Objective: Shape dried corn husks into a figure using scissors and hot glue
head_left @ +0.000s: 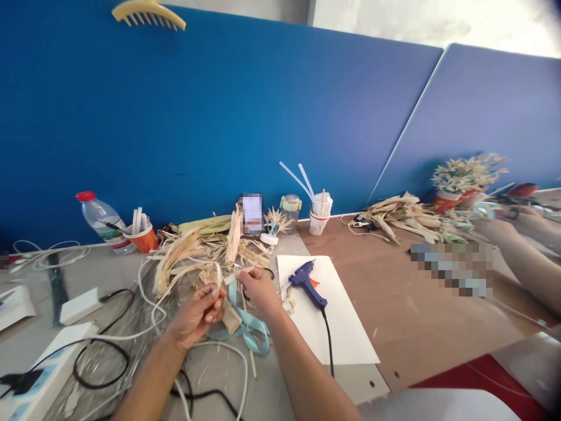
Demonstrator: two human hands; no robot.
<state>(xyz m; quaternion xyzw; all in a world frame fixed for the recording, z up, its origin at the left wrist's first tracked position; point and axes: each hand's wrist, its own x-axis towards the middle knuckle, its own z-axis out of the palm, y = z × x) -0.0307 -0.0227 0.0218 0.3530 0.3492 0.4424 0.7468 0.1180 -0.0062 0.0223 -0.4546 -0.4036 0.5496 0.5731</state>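
My left hand [202, 313] is closed in a pinch on a narrow strip of dried corn husk [219, 273], which curls up above the fingertips. Just to its right, my right hand [259, 287] is closed too, with thumb and finger on a pale piece of husk [232, 277]. A thin shiny tip shows near those fingers, too small to name. Beneath the hands lie a light blue ribbon [256, 338] and a folded beige scrap [231, 317]. Behind them spreads a heap of dried corn husks [179, 263].
A blue glue gun [309, 285] rests on white paper [346, 333] to the right. Cables and a power strip [52, 362] lie left. A phone [252, 213], paper cups [319, 222] and a bottle [103, 219] line the partition. Another person's arms [521, 245] are at far right.
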